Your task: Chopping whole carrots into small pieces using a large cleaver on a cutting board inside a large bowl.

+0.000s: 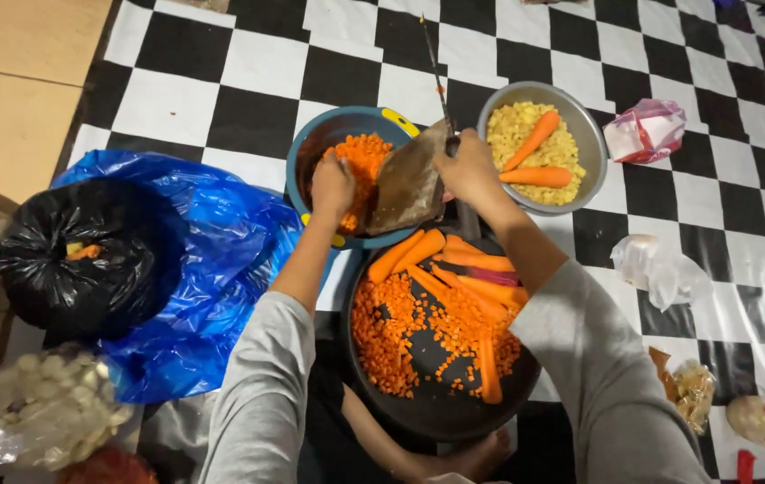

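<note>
While diced carrot (366,161) is heaped in the blue bowl (329,130) under the cupped left hand (332,184), a broad knife (411,184) is gripped by the closed right hand (468,166) beside it.

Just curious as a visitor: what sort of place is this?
Probably a home floor used for cooking prep: a black-and-white checkered floor mat, a round black tray of diced carrots, and a metal bowl of yellow kernels.

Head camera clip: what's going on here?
A person sits on a checkered mat over a dark round tray of diced and whole carrots. The right hand holds a knife over a blue bowl of diced carrot, where the left hand rests. A metal bowl alongside holds two carrots.
</note>
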